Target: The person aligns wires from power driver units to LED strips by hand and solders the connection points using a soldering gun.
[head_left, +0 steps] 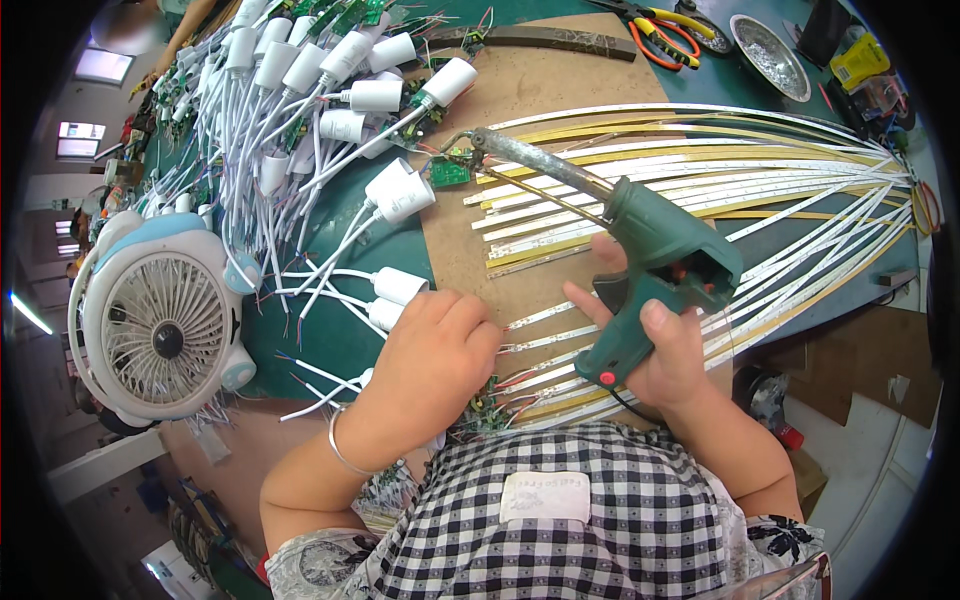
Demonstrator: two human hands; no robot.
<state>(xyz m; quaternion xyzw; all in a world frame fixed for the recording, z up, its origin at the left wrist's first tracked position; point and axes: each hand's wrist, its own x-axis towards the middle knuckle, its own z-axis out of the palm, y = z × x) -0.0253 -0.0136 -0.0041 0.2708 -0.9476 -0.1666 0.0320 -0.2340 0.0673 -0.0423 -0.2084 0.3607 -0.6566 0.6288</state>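
Observation:
My right hand [672,362] grips a green soldering gun [668,232] by its handle, with the thumb along it and a finger near the black trigger. The gun's metal barrel points to the upper left, its tip by a small green circuit board [450,172] with wires. My left hand [445,345] is closed, fingers curled down at the ends of the LED strips [545,337]; what they hold, if anything, is hidden. White lamp sockets [400,285] with white cables lie just beyond that hand. More strips fan out under and right of the gun.
A heap of white sockets [345,55] with cables covers the far left of the green table. A white and blue fan [168,330] stands at left. Pliers [668,40], a metal dish [768,58] and a dark metal bar [545,38] lie along the back.

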